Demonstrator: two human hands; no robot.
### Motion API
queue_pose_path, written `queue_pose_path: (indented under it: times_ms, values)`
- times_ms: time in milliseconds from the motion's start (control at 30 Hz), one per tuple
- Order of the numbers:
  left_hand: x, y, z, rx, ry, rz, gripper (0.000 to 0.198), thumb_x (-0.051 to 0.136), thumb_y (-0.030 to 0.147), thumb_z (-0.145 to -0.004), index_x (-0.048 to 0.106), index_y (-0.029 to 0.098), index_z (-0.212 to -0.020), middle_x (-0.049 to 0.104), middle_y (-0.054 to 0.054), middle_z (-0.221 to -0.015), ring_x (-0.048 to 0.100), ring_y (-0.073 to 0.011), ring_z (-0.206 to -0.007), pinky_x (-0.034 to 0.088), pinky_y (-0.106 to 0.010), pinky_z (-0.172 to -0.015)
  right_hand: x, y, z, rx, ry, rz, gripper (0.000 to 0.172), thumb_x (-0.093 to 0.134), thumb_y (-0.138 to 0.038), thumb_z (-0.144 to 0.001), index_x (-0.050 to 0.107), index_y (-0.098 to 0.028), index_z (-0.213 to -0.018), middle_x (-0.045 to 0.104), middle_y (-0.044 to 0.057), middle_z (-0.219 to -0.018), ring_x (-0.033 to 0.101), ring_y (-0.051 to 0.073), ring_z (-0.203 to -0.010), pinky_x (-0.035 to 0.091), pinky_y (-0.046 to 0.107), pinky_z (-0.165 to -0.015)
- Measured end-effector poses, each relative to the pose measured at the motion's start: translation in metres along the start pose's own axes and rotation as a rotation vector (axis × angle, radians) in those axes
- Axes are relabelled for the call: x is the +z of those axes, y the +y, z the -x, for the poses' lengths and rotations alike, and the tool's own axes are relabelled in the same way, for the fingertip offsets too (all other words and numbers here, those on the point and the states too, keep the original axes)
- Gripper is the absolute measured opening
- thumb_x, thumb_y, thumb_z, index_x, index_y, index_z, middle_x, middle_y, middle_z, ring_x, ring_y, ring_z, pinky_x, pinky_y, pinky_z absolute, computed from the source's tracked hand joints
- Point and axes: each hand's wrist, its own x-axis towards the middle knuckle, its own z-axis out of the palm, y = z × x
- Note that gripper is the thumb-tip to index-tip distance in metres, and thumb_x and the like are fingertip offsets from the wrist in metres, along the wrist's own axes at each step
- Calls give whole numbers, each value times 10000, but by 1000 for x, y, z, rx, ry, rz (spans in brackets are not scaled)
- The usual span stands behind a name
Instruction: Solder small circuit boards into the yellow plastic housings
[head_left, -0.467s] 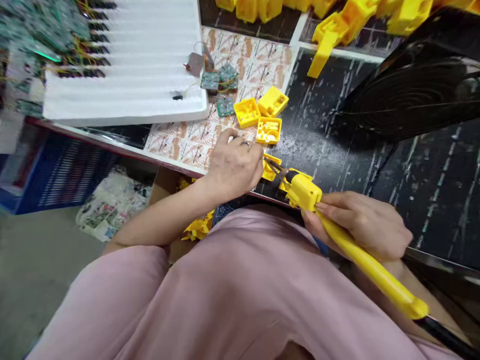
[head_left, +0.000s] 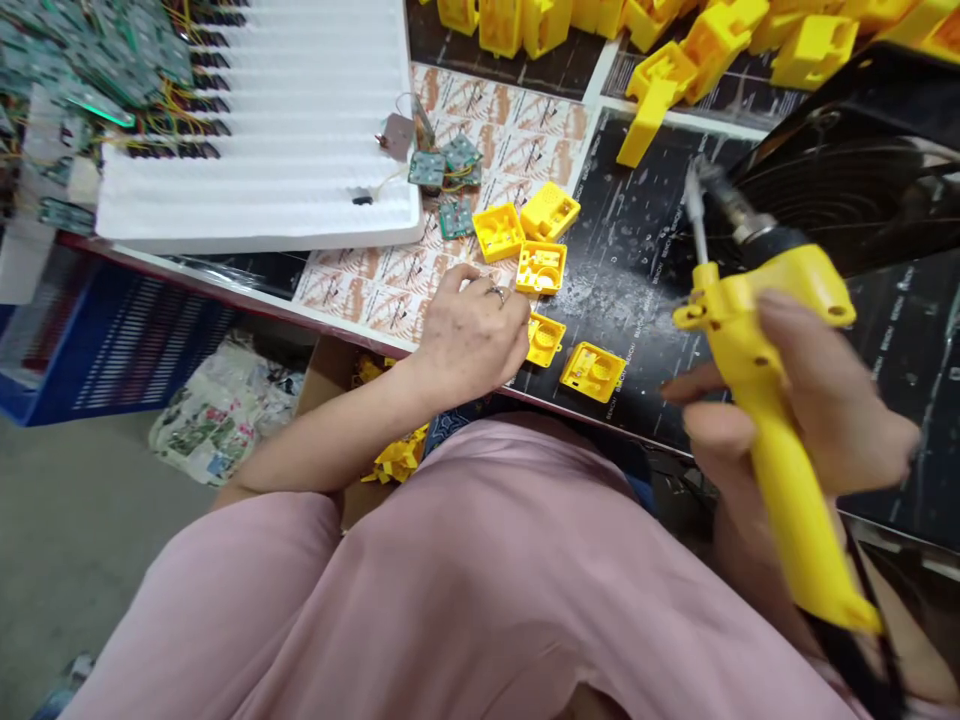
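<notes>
My right hand is wrapped round the handle of a yellow soldering gun, raised at the right with its metal tip pointing up and away. My left hand rests at the table's front edge, fingers curled over the left side of a small yellow plastic case half; the fingertips are hidden. Just right of it lies another open yellow case half. Beyond my left hand sit two more open case halves, a near one and a farther one, beside a yellow case lying grille side up.
A white foam tray fills the back left, with green circuit boards piled beside it. Small wired boards lie by its corner. Several yellow housings line the back. A black round object stands at the right.
My right hand has lifted the soldering gun away from the case half by my left hand, up and to the right. The nearby case half is now uncovered. My left hand has stayed put.
</notes>
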Motion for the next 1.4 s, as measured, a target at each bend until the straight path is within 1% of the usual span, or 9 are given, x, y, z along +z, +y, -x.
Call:
queue_pose_path:
  times_ms: [133,333,500,633,867,1067,1200,1300,1400]
  values:
    - [-13,-19,2,-75,-66,199,288,465,320,-960,708,166,-938,742,-84,-895,666,-247,-900,485,-409,-891,19,2,-28,-79,-61,36,106,666,-267,-956,653,-245,-1059,750,-31,-827,707,104,-643,534,176,-629]
    - [-8,-70,-29,-219,-112,221,326,540,404,-961,666,201,-1182,696,-113,-1159,596,-315,-1161,438,-458,-1008,59,-4,-62,6,-174,153,535,628,-663,-897,570,-212,-1178,735,82,-1026,732,205,-776,504,275,-580]
    - [15,-80,-52,-158,-205,183,378,664,445,-892,683,181,-1162,691,-136,-1090,572,-364,-1190,405,-511,-1054,97,-9,-91,67,-360,374,551,614,-671,-888,595,-212,-1193,728,107,-981,669,218,-652,398,287,-521]
    - [6,-87,-54,-67,-373,234,431,713,407,-857,675,209,-1239,672,-107,-1184,602,-352,-1195,441,-476,-1041,75,8,-86,1,-380,291,461,621,-530,-908,542,-243,-1260,720,70,-1027,662,216,-681,383,282,-521]
    - [-9,-73,-73,393,-551,402,482,610,146,-843,677,334,-1281,554,7,-1503,617,-228,-1265,490,-327,-1025,36,31,-54,-14,-423,88,407,573,-463,-955,510,-235,-1285,716,82,-1047,705,241,-801,533,332,-620]
    - [-1,-45,-67,43,-391,316,439,494,181,-941,622,202,-1360,690,-80,-1321,667,-244,-1173,507,-389,-1003,34,42,-42,-76,-365,63,390,606,-341,-959,516,-228,-1322,689,109,-1245,717,235,-967,588,343,-763]
    - [5,-25,-55,77,-374,299,345,497,302,-998,680,159,-1254,734,-110,-1191,695,-238,-1011,517,-375,-863,31,45,-45,-167,-317,31,447,663,-367,-929,520,-231,-1329,711,95,-1162,712,266,-981,593,412,-833]
    - [-4,-43,-58,-25,-283,295,337,453,327,-1013,707,222,-1208,749,-70,-1146,665,-226,-934,478,-398,-801,34,40,-48,-206,-282,6,476,683,-380,-922,500,-230,-1335,703,85,-1130,701,256,-975,580,446,-905]
    - [-10,-92,-76,-267,-181,143,322,447,332,-992,746,252,-1082,740,-66,-1113,592,-261,-1029,425,-477,-864,42,31,-52,-235,-271,-17,447,680,-358,-926,503,-221,-1313,699,69,-1062,689,233,-926,573,421,-902]
